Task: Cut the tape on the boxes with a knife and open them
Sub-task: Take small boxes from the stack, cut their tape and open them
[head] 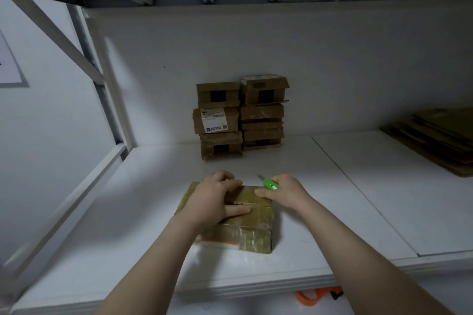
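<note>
The left hand (pixel 217 197) gripped the taped box (pixel 252 236) from above; the right hand (pixel 285 190) clutched a green knife (pixel 269 184), thumb touching the box top.

A taped brown box (pixel 252 215) lies flat, closed. A green knife (pixel 270 184), blade out, is at its far right corner. Stacked boxes (pixel 240 115) stand behind.

No text is legible. White shipping label (pixel 214 120) on a stacked box (pixel 233 117) has printed lines and a square code, all too small to read. Paper sheet (pixel 9 64) on left wall: nothing readable.
</note>
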